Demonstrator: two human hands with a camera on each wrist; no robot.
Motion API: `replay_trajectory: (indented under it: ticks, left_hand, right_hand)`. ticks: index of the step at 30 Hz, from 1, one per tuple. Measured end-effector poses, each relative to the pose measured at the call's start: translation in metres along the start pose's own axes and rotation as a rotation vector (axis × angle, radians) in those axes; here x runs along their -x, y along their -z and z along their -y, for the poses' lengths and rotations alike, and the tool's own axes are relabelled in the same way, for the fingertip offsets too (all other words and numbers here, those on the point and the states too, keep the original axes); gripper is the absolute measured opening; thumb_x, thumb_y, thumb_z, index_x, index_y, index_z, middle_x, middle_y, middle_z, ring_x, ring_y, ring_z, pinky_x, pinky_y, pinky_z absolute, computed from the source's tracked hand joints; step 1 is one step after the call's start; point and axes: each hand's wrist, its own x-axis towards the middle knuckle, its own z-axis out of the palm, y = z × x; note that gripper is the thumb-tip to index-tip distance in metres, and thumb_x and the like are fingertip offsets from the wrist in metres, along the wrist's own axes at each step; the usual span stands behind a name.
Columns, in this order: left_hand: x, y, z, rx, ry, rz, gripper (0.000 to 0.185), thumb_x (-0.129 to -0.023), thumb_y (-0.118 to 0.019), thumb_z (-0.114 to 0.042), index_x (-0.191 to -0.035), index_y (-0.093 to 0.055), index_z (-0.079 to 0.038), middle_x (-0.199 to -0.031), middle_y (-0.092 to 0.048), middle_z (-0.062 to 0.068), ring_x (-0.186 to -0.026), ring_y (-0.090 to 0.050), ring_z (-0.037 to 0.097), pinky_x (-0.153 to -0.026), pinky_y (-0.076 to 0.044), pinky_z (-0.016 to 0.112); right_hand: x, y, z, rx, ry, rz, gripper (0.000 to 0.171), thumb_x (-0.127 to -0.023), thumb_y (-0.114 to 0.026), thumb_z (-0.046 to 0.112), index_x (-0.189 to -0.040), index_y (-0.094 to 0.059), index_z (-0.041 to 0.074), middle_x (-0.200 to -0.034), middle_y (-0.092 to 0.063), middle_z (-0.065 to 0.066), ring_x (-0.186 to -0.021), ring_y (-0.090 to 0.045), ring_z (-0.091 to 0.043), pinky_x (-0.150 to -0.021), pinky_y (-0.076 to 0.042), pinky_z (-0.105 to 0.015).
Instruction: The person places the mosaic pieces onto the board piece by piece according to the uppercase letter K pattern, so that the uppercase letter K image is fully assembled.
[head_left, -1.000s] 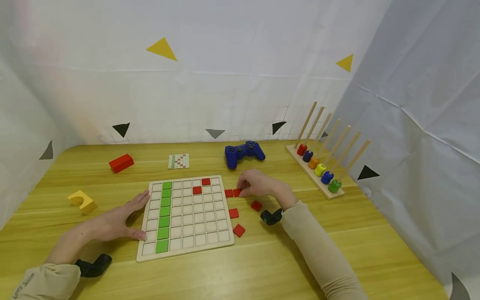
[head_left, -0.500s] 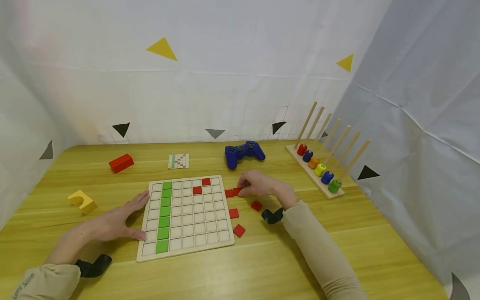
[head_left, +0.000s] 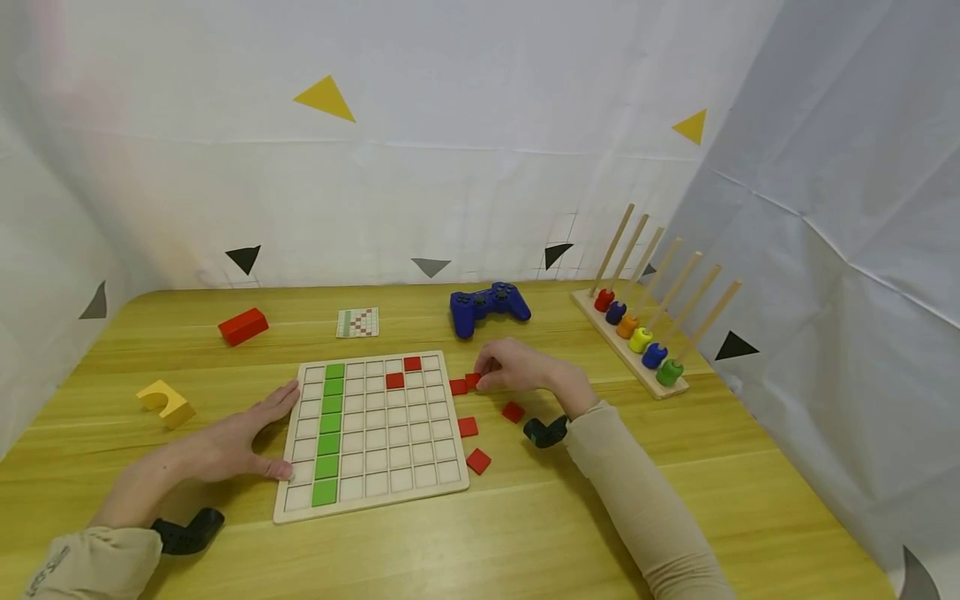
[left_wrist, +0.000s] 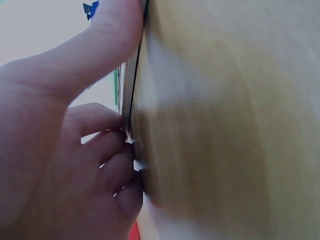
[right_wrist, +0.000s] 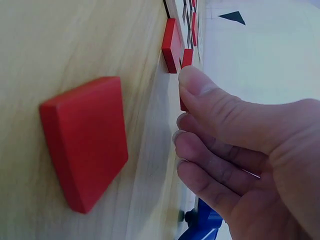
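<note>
While the left hand (head_left: pixel 225 443) lies with fingers spread at the left edge of the wooden board (head_left: pixel 401 457), thumb on its rim, the right hand (head_left: pixel 517 367) pinches a small red tile (head_left: pixel 472 380) between thumb and fingertips, just off the board's right side. Second tile (head_left: pixel 458 387) lies between that one and the board. Three loose tiles (head_left: pixel 478 461) nearer the person, one close to the right wrist. On the board: a column of green squares (head_left: pixel 329 423), second from left; two red squares (head_left: pixel 395 381) set corner to corner near the far edge. Beyond it, a pattern card (head_left: pixel 357 322) and a blue game controller (head_left: pixel 480 302).
</note>
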Motion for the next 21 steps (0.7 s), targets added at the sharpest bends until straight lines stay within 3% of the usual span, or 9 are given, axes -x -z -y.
replay_trajectory:
  ticks: [13, 21]
  left_hand:
    - [0.000, -0.001, 0.000, 0.001, 0.012, 0.006, 0.115, -0.079, -0.078, -0.052, -0.160, -0.012, -0.003, -0.166, -0.001, 0.025, -0.147, -0.008, 0.056, -0.112, -0.015, 0.073]
    - [0.000, 0.000, 0.001, 0.004, 0.014, 0.011, 0.115, -0.079, -0.078, -0.051, -0.160, -0.012, -0.002, -0.165, -0.001, 0.026, -0.147, -0.008, 0.056, -0.112, -0.015, 0.073]
  right_hand:
    - [0.000, 0.002, 0.010, 0.043, 0.043, -0.060, 0.019, -0.095, -0.070, 0.020, -0.106, -0.070, 0.005, -0.097, -0.065, -0.003, -0.086, -0.059, -0.013, -0.080, -0.050, -0.026]
    - [-0.007, 0.005, 0.034, 0.049, 0.048, -0.068, 0.022, -0.094, -0.071, 0.022, -0.108, -0.071, 0.005, -0.097, -0.063, -0.001, -0.088, -0.061, -0.013, -0.081, -0.052, -0.025]
